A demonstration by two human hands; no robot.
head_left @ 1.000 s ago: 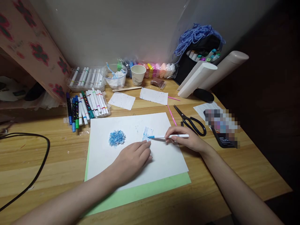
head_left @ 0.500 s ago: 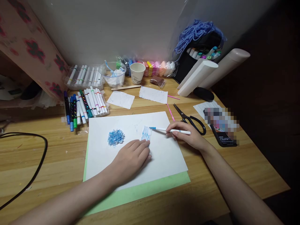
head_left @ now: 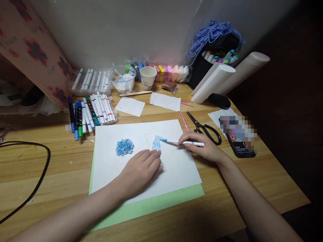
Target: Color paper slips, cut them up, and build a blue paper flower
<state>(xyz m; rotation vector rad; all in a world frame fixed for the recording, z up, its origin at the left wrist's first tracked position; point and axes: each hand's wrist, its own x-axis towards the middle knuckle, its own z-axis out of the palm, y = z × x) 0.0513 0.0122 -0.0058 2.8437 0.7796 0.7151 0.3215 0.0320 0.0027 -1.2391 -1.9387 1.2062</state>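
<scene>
My right hand (head_left: 199,144) grips a white marker (head_left: 183,142) with a blue tip section, fingers closed around its barrel. The marker's tip touches the right side of a small white paper piece (head_left: 156,142) streaked with blue lines. Flat over the lower end of that piece lies my left hand (head_left: 143,168), fingers stretched out and pressing it down; the part beneath is hidden. Both rest over a large white sheet (head_left: 176,171), which lies on a light green sheet (head_left: 141,210). Left of the piece sits a heap of blue and white shreds (head_left: 124,147).
Black scissors (head_left: 199,126) lie beyond my right hand, near a phone (head_left: 242,149). Several markers (head_left: 101,109) sit at the left. Toward the wall stand a paper cup (head_left: 148,78), a clear bowl (head_left: 123,84) and a white tube (head_left: 214,84). A black cable (head_left: 46,168) curves at far left.
The marker's tip has shifted slightly left and down on the paper piece, with my right hand following. My left hand stays in place.
</scene>
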